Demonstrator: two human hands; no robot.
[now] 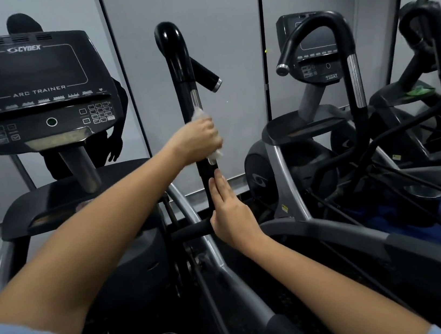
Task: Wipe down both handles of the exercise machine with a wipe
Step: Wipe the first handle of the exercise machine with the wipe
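The white wipe (207, 137) is wrapped around the upright black handle (181, 67) at mid-height, beside its metal sensor strip. The left hand (198, 141) grips wipe and handle together. The right hand (230, 213) rests lower on the handle, fingers straight. The console (27, 89) stands to the left.

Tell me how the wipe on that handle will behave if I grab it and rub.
The wipe looks crumpled and bunched under the left hand, so it is probably floppy and light. It wraps the black handle, so it should conform; on that glossy surface it may slide easily.
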